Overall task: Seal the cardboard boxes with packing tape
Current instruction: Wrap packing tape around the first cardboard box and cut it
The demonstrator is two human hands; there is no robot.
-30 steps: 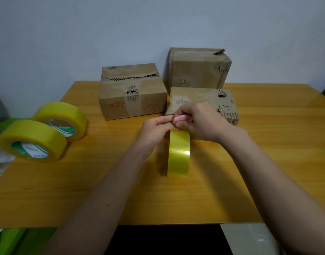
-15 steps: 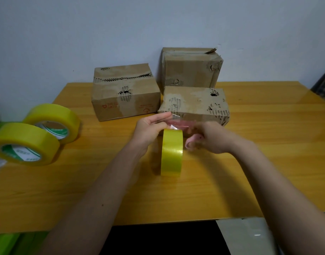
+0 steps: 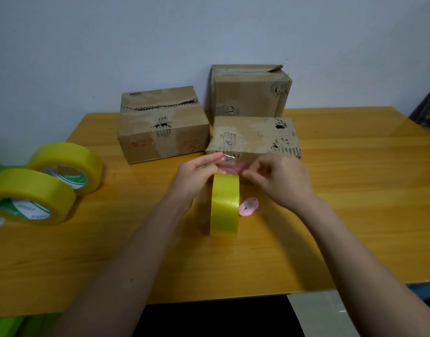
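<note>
Tape roll (image 3: 224, 205): yellow packing tape, standing on edge mid-table; we use it as our landmark.
Tape strip (image 3: 229, 164): clear length pulled off the roll's top, stretched between our two hands just above it.
Left hand (image 3: 197, 175): just left of the roll's top, fingers fairly straight, fingertips pinching the strip's left end.
Right hand (image 3: 280, 177): just right of the roll's top, fingers curled, pinching the strip's right end.
Cutter (image 3: 248, 207): small pink one, flat on the table, just beside the roll's right face, nobody gripping it.
Near box (image 3: 255, 138): worn cardboard, directly behind the roll.
Left box (image 3: 164, 124): behind-left of the roll, torn top seam.
Tall box (image 3: 250, 91): farthest behind the roll, against the wall.
Spare rolls (image 3: 32, 197), (image 3: 66, 164): two yellow ones, well left of the roll, touching.
Table (image 3: 355, 190): orange wood, under everything.
</note>
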